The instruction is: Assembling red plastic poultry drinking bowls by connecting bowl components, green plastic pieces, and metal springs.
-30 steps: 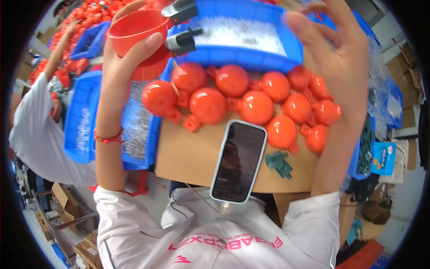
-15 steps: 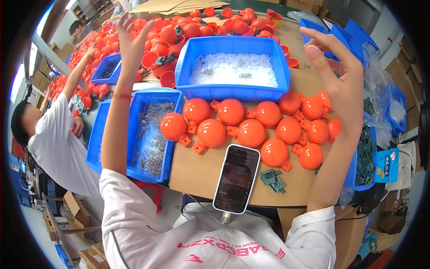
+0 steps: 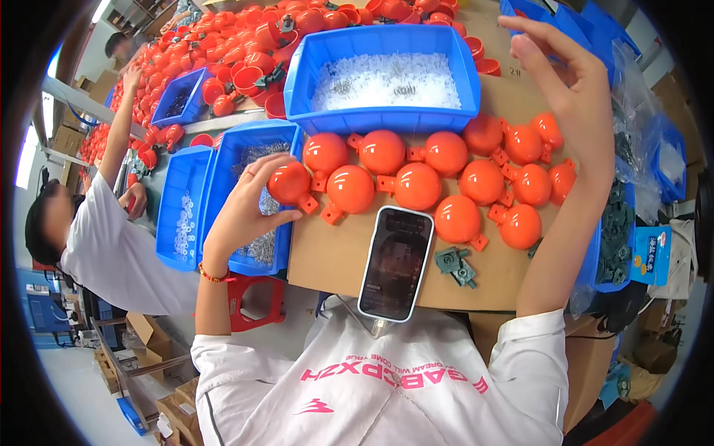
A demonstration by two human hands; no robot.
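My left hand [image 3: 249, 204] is at the leftmost of several round, glossy orange-red cups [image 3: 288, 183] lying upside down on the cardboard. Its fingers and thumb are spread on either side of that cup; whether they touch it I cannot tell. My right hand [image 3: 573, 74] is raised at the upper right with thumb and fingers apart, and nothing shows in it. A few dark green plastic parts [image 3: 455, 266] lie near the front edge, right of a phone [image 3: 396, 264] with a dark screen. Beyond the cups stands a blue bin [image 3: 383, 121] of small white pieces.
At the left are blue bins of metal springs [image 3: 256, 249] and white rings [image 3: 184, 230]. A large heap of orange-red cups [image 3: 253, 59] spreads behind. A blue bin of green parts [image 3: 616, 238] stands at the right. A co-worker [image 3: 123, 245] in a white shirt works at the left.
My left hand has come down from above the far cups to the leftmost cup in the row. My right hand stays raised, slightly higher in the view. The view has shifted a little.
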